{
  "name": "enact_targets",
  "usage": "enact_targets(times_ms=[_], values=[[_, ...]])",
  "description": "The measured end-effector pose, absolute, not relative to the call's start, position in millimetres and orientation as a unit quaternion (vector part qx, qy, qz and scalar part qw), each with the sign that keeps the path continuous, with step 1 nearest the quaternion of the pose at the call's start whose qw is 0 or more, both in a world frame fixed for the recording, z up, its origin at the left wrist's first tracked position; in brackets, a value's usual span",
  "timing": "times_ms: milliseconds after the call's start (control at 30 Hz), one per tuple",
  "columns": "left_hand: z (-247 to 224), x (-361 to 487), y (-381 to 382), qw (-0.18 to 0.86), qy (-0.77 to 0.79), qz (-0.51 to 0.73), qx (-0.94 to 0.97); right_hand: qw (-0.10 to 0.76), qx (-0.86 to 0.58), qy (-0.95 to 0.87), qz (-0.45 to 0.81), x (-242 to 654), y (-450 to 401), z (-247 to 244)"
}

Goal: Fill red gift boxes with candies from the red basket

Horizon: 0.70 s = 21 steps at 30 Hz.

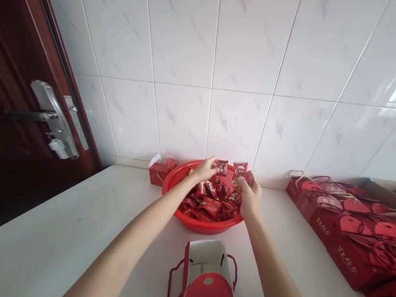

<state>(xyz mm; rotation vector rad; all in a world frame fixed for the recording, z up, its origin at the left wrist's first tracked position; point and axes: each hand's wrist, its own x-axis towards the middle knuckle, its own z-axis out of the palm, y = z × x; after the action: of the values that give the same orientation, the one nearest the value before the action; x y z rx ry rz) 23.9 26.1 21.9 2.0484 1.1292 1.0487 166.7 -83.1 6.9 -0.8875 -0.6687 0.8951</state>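
My left hand pinches a small dark red candy packet above the back of a red plastic basket. At the basket's right side, my right hand is closed on several red candy packets, which fan out past the fingertips. Loose wrapped candies, mostly red, are heaped inside the basket. Nearer to me stands an open red gift box with a white inside and a red cord handle on each side. The inside that shows holds no candy.
A small red box stands behind the basket's left side. Rows of red gift boxes with cord handles fill the right of the white table. A cardboard box is at the back right. A dark red door is at left.
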Motion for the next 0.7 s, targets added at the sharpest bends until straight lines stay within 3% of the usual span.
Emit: enact_targets(times_ms=[433,567,700], values=[[39.2,7.7,-65.6,0.421,0.272,0.543,0.673,0.663,-0.389,-0.383,0.512,169.1,-95.1,22.7],[42.1,-4.1,-80.4,0.355,0.258,0.578,0.688,0.614,-0.378,-0.436,0.539,169.5,-107.9,37.8],[44.9,-12.5,-91.5,0.162,0.213,0.603,0.751,0.586,-0.364,-0.471,0.55,167.4,-119.4,48.6]])
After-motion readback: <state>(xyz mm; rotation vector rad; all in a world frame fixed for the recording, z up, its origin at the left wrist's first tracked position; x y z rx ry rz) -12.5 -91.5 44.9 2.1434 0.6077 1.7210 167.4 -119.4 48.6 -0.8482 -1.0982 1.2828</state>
